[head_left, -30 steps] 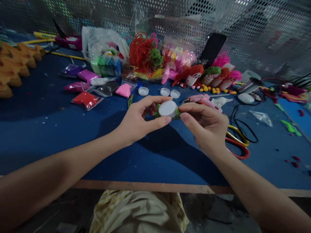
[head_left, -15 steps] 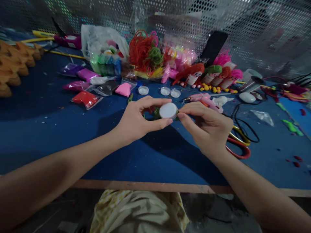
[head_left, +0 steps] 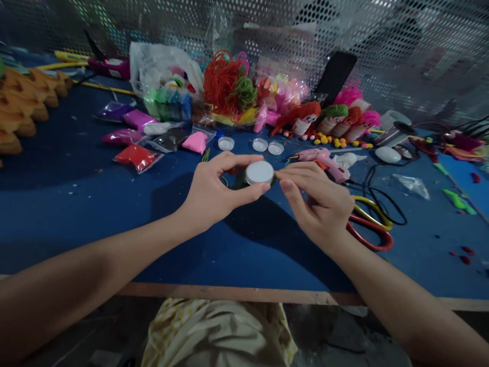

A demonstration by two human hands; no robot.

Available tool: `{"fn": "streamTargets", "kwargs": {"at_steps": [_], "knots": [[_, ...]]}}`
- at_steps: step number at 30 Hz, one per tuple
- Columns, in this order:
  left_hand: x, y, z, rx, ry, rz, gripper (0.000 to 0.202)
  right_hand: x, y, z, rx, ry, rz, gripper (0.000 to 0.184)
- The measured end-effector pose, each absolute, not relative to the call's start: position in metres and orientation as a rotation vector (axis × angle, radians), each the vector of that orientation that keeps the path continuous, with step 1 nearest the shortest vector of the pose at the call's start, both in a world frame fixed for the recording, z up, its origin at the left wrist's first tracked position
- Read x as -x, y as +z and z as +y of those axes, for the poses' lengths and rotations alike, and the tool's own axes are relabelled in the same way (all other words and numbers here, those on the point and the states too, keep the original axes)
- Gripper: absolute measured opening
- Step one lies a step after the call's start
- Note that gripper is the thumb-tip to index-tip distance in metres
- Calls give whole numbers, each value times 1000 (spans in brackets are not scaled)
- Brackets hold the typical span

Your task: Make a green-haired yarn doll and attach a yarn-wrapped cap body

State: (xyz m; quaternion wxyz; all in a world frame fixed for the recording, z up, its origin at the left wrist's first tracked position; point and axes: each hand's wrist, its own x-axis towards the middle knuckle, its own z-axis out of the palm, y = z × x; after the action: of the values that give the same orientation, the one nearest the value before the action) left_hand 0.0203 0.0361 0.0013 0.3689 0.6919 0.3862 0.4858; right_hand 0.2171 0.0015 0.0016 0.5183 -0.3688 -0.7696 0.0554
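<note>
A small round white cap [head_left: 259, 172] with green yarn under it is held above the blue table [head_left: 76, 204]. My left hand [head_left: 216, 188] grips the cap from the left, thumb below and fingers curled over its far side. My right hand [head_left: 319, 201] meets it from the right, fingertips pinched at the cap's edge. What the right fingers pinch is too small to name.
Behind the hands lie three clear lids [head_left: 260, 145], a pink glue gun [head_left: 324, 159], yarn-haired dolls [head_left: 328, 120], a tangle of red and green yarn [head_left: 229, 84] and clay packets [head_left: 137, 157]. Red and yellow scissors [head_left: 372, 232] lie right of my right hand. Orange foam shapes [head_left: 23, 109] sit at the far left.
The cap has tipped flatter and moved slightly left with both hands. The green yarn under it shows less than before.
</note>
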Motion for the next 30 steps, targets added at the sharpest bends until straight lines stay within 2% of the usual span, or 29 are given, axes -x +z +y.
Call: {"fn": "streamTargets", "kwargs": {"at_steps": [5, 11, 17, 21, 25, 30], "knots": [[-20, 4, 35, -1911, 1398, 1095, 38, -218, 0, 2, 1037, 311, -1765, 24], [-17, 1, 34, -2098, 1377, 885, 44, -223, -5, 8, 1042, 1206, -1361, 29], [-16, -1, 37, -2069, 1341, 734, 46, -224, 3, 8, 1035, 1611, -1107, 30], [-18, 0, 38, -1841, 1197, 672, 46, -226, 5, 10, 972, 1741, -1065, 31], [-22, 1, 40, -1247, 956, 627, 43, -226, 3, 12, 947, 1737, -1057, 34], [-24, 4, 44, -889, 794, 612, 19, -224, 3, 13, 877, 1806, -1076, 36]]}}
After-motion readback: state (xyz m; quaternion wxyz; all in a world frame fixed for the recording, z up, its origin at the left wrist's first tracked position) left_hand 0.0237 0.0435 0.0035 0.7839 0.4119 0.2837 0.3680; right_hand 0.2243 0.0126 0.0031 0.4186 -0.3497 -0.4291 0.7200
